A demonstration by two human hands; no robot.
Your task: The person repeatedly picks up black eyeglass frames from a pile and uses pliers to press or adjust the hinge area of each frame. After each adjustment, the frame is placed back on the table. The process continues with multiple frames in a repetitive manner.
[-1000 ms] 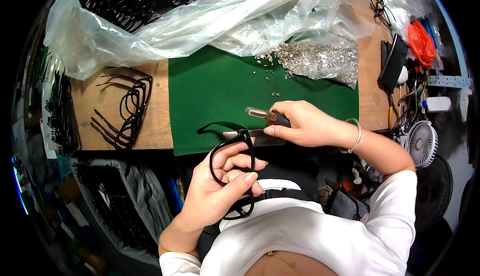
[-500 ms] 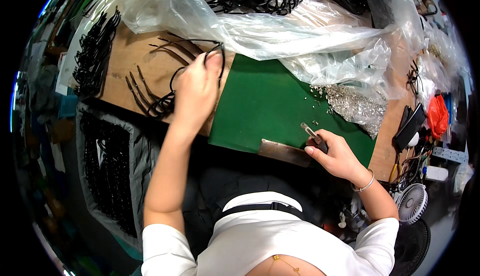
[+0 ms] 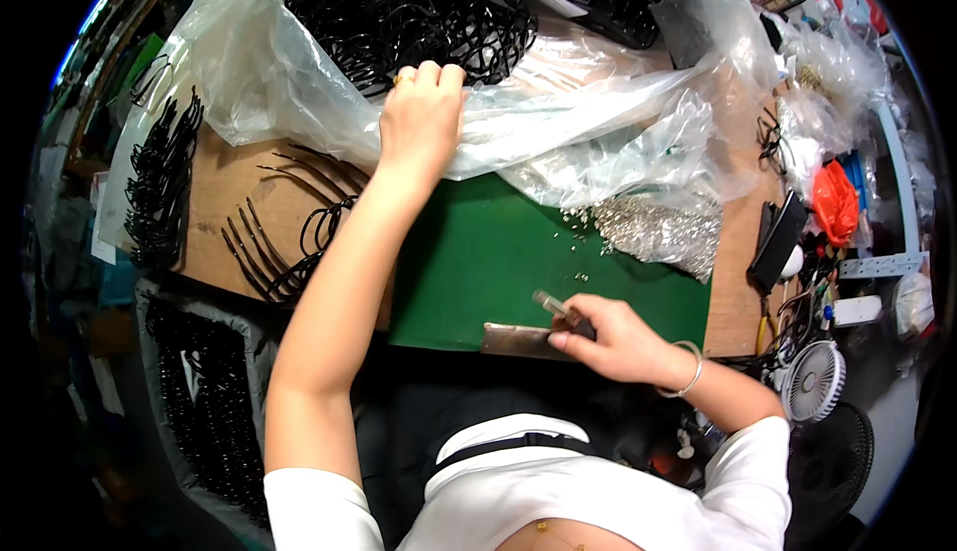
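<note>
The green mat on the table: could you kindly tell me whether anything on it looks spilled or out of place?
Yes, a few small silvery pieces lie loose on the green mat, apart from the main heap and beyond the right hand. They look strayed, perhaps spilled from that heap.

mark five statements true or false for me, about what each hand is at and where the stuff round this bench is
1. The right hand holds a small metal-tipped hand tool with a dark handle. True.
2. The left hand is out over the flat green rectangular mat. False: it is at the near edge of the heap of glossy black glasses frames.
3. The tiny silver metal pieces lie at the mat's left edge. False: they lie toward its right side.
4. The crumpled red plastic bag is to the right of the mat. True.
5. The round white fan stands on the person's left. False: it is on the right.
</note>
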